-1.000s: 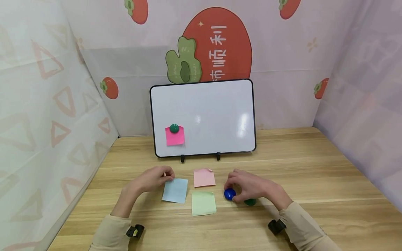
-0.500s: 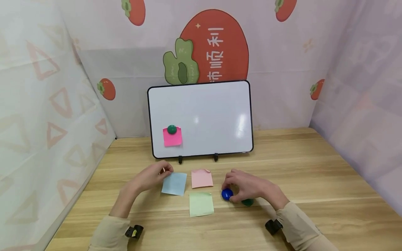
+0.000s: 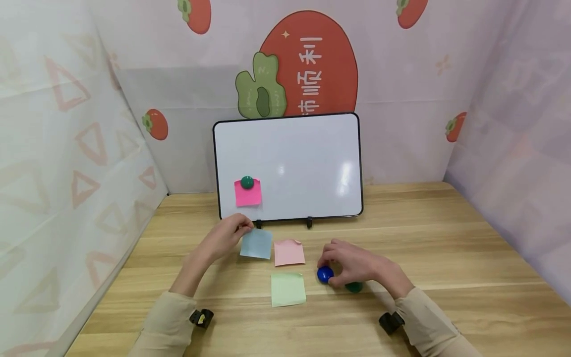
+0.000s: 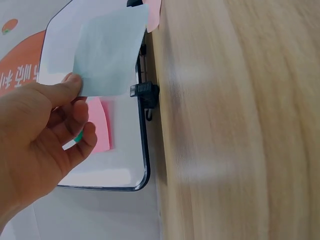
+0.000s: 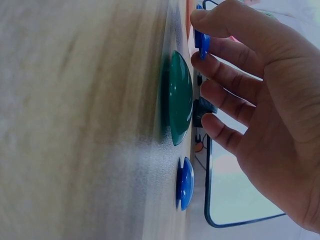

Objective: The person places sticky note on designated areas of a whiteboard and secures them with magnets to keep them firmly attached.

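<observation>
"Across the surface [image 3: 401, 238], where's the whiteboard [image 3: 303, 163]?"

"At the back, twelve o'clock in the head view. The left hand [image 3: 225, 237] is nearer to it than the right hand [image 3: 350, 262]."

"And the blue note [image 3: 256, 244]?"

"At five o'clock from the left fingers, which are pinched on its upper-left corner. The board's middle lies at one o'clock from it. It's about square, so no long axis to speak of."

"The right fingers?"

"Clamped on a blue magnet [image 3: 325, 274], at eight o'clock from that hand's middle. A green magnet [image 3: 354, 287] sits at six, partly hidden."

"What's different from a second ago?"

"Left hand and note have gone towards twelve, nearer the board; the note looks lifted. The right hand has hardly shifted."
</observation>
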`<act>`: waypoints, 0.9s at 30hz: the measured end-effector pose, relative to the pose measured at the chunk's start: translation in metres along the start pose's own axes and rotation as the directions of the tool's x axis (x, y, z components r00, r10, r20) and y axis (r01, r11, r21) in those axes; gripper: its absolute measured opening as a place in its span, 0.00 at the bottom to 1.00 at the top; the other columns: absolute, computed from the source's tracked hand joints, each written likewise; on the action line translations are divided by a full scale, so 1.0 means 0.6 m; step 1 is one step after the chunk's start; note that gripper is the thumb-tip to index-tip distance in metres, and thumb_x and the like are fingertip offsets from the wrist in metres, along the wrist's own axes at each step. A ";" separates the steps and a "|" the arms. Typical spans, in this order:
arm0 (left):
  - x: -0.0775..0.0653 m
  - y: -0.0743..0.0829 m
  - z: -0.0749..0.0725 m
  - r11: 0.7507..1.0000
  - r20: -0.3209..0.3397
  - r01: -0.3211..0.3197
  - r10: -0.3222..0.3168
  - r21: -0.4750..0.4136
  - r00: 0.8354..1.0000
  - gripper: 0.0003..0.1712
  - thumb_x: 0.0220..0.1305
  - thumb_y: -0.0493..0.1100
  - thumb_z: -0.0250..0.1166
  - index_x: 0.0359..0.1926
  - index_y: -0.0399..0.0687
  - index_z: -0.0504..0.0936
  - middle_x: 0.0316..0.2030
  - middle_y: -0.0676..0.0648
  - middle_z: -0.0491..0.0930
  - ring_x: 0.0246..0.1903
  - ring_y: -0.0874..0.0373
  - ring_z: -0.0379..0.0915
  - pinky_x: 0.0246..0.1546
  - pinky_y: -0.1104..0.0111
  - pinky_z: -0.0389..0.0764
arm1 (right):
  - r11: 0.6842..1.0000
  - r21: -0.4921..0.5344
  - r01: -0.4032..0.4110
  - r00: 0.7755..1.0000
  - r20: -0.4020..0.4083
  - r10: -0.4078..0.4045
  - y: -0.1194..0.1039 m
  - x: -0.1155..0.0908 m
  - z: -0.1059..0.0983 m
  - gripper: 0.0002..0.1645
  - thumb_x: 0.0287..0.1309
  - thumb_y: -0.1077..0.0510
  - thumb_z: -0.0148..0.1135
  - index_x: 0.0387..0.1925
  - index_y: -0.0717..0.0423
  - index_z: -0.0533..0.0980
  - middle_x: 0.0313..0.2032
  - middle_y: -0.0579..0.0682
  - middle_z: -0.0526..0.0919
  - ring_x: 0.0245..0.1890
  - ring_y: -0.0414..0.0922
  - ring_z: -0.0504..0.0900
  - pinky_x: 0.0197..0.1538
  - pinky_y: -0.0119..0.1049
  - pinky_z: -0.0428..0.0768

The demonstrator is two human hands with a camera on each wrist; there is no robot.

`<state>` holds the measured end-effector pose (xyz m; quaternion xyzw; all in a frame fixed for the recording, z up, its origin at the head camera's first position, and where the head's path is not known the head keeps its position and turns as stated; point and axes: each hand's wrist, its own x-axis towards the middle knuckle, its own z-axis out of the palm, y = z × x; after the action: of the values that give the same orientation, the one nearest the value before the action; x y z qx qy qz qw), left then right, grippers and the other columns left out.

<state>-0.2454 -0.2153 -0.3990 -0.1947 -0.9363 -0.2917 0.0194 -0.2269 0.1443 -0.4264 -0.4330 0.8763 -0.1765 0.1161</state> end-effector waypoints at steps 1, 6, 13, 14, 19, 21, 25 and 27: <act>0.003 0.001 0.000 1.000 -0.016 -0.002 0.002 0.002 1.000 0.05 0.70 0.37 0.61 0.42 0.45 0.83 0.40 0.49 0.84 0.38 0.59 0.76 0.42 0.64 0.79 | 1.000 0.000 0.000 1.000 -0.001 0.000 0.000 0.000 0.000 0.19 0.53 0.49 0.72 0.48 0.44 0.82 0.44 0.37 0.78 0.44 0.35 0.69 0.50 0.34 0.74; 0.018 0.006 0.002 1.000 -0.046 0.001 0.000 0.012 0.999 0.05 0.69 0.38 0.62 0.43 0.45 0.84 0.39 0.50 0.84 0.37 0.59 0.76 0.42 0.65 0.80 | 1.000 0.005 0.005 1.000 0.000 -0.005 0.001 0.001 0.000 0.19 0.53 0.49 0.71 0.49 0.43 0.82 0.44 0.37 0.78 0.44 0.36 0.69 0.50 0.34 0.74; 0.043 0.007 0.003 1.000 -0.049 0.001 -0.001 0.010 0.999 0.06 0.69 0.38 0.63 0.43 0.46 0.85 0.39 0.50 0.86 0.35 0.59 0.75 0.40 0.66 0.78 | 1.000 0.005 0.002 1.000 0.006 -0.002 0.003 0.001 0.000 0.19 0.53 0.49 0.72 0.48 0.43 0.81 0.43 0.36 0.78 0.44 0.35 0.68 0.49 0.33 0.73; 0.047 0.008 0.003 1.000 -0.051 0.007 -0.007 0.006 0.999 0.06 0.69 0.38 0.62 0.44 0.46 0.85 0.40 0.50 0.86 0.34 0.59 0.75 0.39 0.67 0.78 | 1.000 0.006 0.000 1.000 0.008 0.000 0.002 0.000 0.000 0.19 0.53 0.49 0.72 0.48 0.43 0.81 0.43 0.36 0.78 0.44 0.35 0.68 0.49 0.33 0.73; 0.065 0.013 0.004 0.999 -0.066 0.047 -0.045 0.027 0.997 0.08 0.70 0.42 0.62 0.46 0.47 0.84 0.42 0.49 0.86 0.35 0.57 0.77 0.39 0.65 0.80 | 1.000 0.008 -0.001 1.000 0.008 0.001 0.001 0.000 0.000 0.19 0.53 0.49 0.72 0.48 0.43 0.82 0.43 0.36 0.78 0.43 0.35 0.68 0.49 0.33 0.73; 0.071 0.016 0.003 0.997 -0.071 0.061 -0.058 0.046 0.996 0.09 0.71 0.43 0.61 0.47 0.48 0.84 0.43 0.50 0.86 0.37 0.56 0.78 0.41 0.62 0.81 | 1.000 0.004 0.003 1.000 0.006 -0.003 0.001 0.000 0.000 0.19 0.53 0.49 0.72 0.48 0.43 0.82 0.43 0.36 0.78 0.43 0.35 0.68 0.49 0.33 0.73; 0.081 0.020 0.001 0.996 -0.073 0.076 -0.072 0.052 0.995 0.09 0.72 0.44 0.60 0.47 0.48 0.84 0.44 0.49 0.86 0.43 0.55 0.81 0.47 0.58 0.81 | 1.000 -0.001 0.009 1.000 0.004 -0.009 0.003 0.000 0.001 0.19 0.53 0.49 0.72 0.48 0.43 0.82 0.43 0.37 0.78 0.44 0.35 0.68 0.50 0.33 0.74; 0.086 0.022 0.001 0.995 -0.074 0.079 -0.075 0.056 0.994 0.09 0.72 0.44 0.60 0.46 0.48 0.84 0.44 0.50 0.86 0.44 0.54 0.81 0.47 0.57 0.81 | 1.000 -0.001 0.010 1.000 0.004 -0.010 0.004 0.001 0.001 0.19 0.53 0.49 0.72 0.48 0.43 0.82 0.43 0.37 0.78 0.44 0.35 0.68 0.50 0.33 0.74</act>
<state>-0.2879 -0.1870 -0.3846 -0.1472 -0.9499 -0.2715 0.0474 -0.2284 0.1451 -0.4281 -0.4379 0.8740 -0.1756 0.1167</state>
